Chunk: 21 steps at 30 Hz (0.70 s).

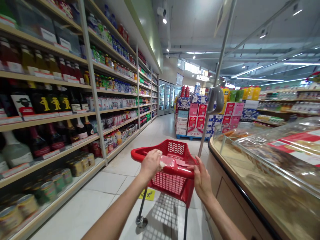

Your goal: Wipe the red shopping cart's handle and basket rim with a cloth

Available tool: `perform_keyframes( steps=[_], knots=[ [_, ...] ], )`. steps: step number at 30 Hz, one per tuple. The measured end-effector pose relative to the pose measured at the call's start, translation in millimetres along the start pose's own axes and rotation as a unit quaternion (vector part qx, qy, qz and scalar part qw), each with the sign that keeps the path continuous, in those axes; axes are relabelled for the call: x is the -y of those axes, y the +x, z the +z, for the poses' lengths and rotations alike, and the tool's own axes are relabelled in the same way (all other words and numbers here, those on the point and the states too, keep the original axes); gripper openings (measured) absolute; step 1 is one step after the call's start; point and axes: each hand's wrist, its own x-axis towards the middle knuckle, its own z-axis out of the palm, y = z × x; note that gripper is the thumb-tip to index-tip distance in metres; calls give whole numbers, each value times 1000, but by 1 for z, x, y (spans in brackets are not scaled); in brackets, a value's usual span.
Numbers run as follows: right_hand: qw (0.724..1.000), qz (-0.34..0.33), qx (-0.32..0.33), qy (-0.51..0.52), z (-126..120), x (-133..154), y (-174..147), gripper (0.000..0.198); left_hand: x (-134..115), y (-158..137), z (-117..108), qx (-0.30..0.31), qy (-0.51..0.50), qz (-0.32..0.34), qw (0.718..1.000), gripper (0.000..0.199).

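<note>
A red plastic shopping cart (183, 193) stands in front of me in the aisle, its basket cut with a grid of holes. My left hand (151, 164) is closed around a crumpled white cloth (161, 164), pressed against the middle of the red cart handle (178, 170). At the handle's right end, my right hand (202, 180) has its fingers curled over the bar. Part of the cloth is hidden under the left fingers. A caster wheel (141, 222) shows below the cart's left side.
Tall shelves (117, 91) of bottles and cans line the left. A counter with a dark edge (240, 196) and clear covers runs close on the right. A grey metal pole (217, 73) rises beside it. Stacked boxes (196, 121) stand on a blue pallet ahead; glass-door coolers (166, 95) lie beyond.
</note>
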Motion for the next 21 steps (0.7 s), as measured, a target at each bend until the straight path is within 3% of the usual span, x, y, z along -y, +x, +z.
perform_keyframes(
  steps=[2,4,8,10,12,13,16,18,21],
  knots=[
    [998,32,-47,-18,1,2,-1,42,3,2,-5,-11,9,-29,999,30],
    [995,53,-79,-27,3,2,-1,41,-20,2,-1,-7,7,-16,1000,27],
    [995,46,-80,-21,0,-3,-1,39,-82,3,16,49,-16,124,991,23],
    [997,45,-63,-10,-6,-6,-1,40,-81,5,14,68,-21,162,984,22],
    [998,43,-35,10,-11,-6,-2,40,-57,8,6,60,-24,140,988,23],
    [999,42,-23,17,-12,-6,-2,40,-43,8,1,43,-28,75,996,24],
    [999,38,-23,12,-11,-2,-2,38,-25,7,-2,14,-13,-2,1000,28],
    [999,33,-40,1,-9,-1,-2,38,-40,3,4,19,-19,21,999,27],
    [999,25,-38,7,-7,-5,1,38,-63,-1,13,50,-36,135,989,25]
  ],
)
